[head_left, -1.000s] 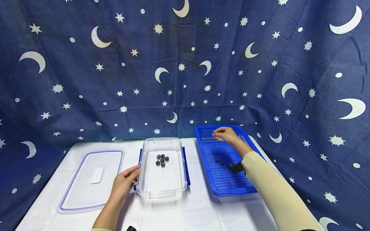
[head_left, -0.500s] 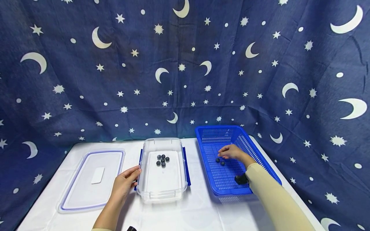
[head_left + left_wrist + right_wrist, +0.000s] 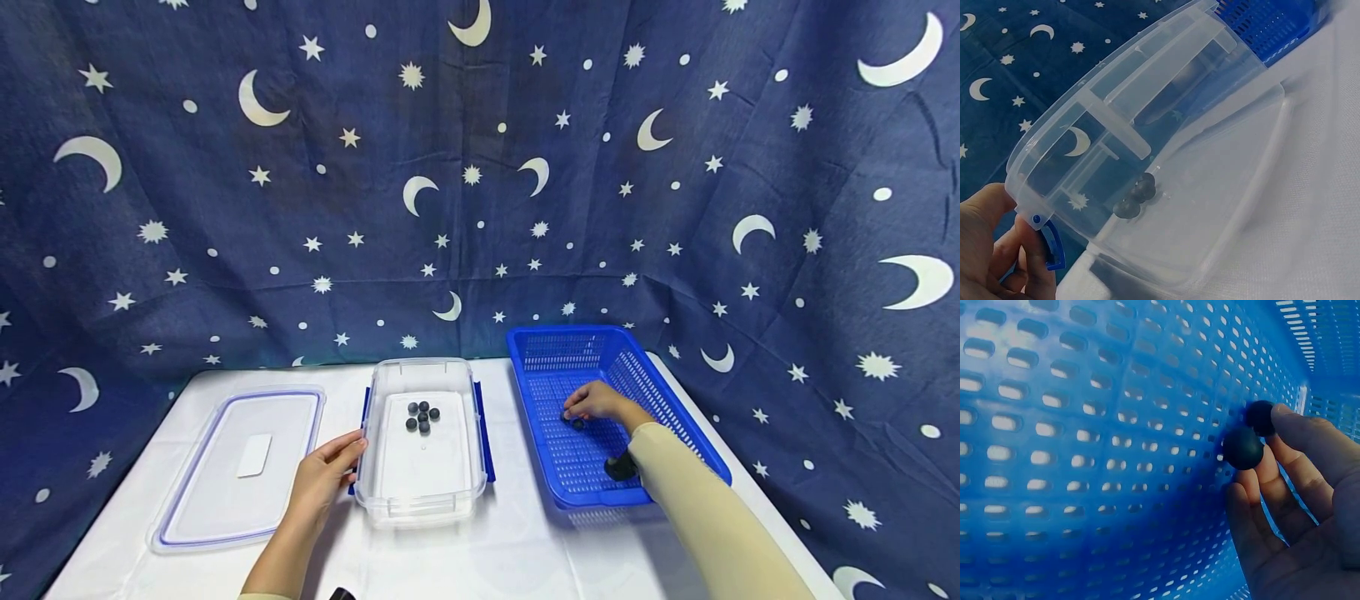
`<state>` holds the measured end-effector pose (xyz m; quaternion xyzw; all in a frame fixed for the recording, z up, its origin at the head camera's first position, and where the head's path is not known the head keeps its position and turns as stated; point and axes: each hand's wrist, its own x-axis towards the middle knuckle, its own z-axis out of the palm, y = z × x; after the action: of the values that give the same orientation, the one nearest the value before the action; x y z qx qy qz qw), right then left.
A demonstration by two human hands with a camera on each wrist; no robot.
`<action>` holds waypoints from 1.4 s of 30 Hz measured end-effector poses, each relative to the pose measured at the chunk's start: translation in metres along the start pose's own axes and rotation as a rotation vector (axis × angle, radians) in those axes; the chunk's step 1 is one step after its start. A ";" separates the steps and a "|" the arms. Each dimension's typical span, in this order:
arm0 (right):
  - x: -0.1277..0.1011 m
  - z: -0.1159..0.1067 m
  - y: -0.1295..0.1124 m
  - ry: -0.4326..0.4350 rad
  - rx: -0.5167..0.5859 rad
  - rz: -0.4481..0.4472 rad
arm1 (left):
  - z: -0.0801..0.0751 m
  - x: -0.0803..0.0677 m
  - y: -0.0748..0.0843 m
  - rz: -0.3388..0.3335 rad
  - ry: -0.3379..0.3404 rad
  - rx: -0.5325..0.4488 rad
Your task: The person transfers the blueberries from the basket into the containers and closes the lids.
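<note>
Down from the basket's far end, the right hand (image 3: 595, 402) now rests on the basket (image 3: 542, 337) floor, fingers (image 3: 1285, 434) slightly curled and touching two dark balls (image 3: 1243, 448). Left hand (image 3: 324, 473) grips the clear box (image 3: 423, 502) edge; six balls (image 3: 422, 415) lie inside. Lid (image 3: 240, 467) lies on the desk (image 3: 495, 550).

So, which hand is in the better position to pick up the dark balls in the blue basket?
The right hand. Its fingertips already touch the two dark balls on the blue basket floor. The left hand holds the side of the clear container, away from the basket.
</note>
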<state>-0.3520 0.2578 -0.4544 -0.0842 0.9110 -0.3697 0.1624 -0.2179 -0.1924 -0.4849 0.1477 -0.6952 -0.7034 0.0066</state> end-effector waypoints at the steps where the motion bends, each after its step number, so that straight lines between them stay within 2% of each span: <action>1: 0.000 0.001 0.000 0.001 -0.015 -0.008 | 0.000 0.000 0.000 0.000 0.000 -0.001; 9: 0.001 0.004 0.000 0.017 -0.057 0.009 | 0.001 0.001 0.000 0.005 0.003 -0.003; 15: 0.002 0.005 0.000 0.012 -0.077 -0.022 | 0.001 0.000 0.000 0.005 0.006 0.001; 28: 0.005 0.005 0.002 0.007 -0.011 0.013 | 0.000 0.000 0.000 0.003 0.002 0.008; 32: 0.006 0.003 0.002 0.035 0.056 0.050 | 0.000 -0.001 0.001 0.007 0.001 0.010; 39: 0.008 0.000 0.002 0.169 0.189 0.100 | 0.000 -0.002 0.002 0.013 -0.007 0.006; 42: 0.009 -0.002 0.001 0.194 0.238 0.108 | 0.000 -0.003 0.002 0.009 -0.006 0.006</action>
<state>-0.3610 0.2571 -0.4557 0.0208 0.8753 -0.4723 0.1022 -0.2160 -0.1921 -0.4821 0.1423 -0.6979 -0.7019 0.0073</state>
